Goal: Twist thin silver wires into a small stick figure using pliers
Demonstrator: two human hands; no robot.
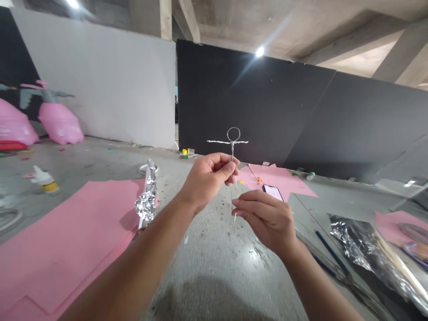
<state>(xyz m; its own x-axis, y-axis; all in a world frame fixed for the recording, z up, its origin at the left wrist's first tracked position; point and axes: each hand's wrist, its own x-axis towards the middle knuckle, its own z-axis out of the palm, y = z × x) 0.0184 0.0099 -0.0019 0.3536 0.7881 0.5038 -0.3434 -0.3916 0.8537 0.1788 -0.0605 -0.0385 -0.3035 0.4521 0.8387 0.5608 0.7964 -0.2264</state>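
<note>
While the left hand (207, 178) pinches the wire figure (232, 148) mid-frame, the right hand (270, 216) grips its lower strands, seemingly shaping them; twisting needs steady tension.

Looks like thin, shiny metal in the twisted wire figure (232, 145) and crumpled, glossy metal in the foil (146, 204). Reads as smooth, matt paper in the pink sheet (80, 223), matt on the black panel (234, 98), rough concrete overhead in the ceiling (230, 20).
</note>
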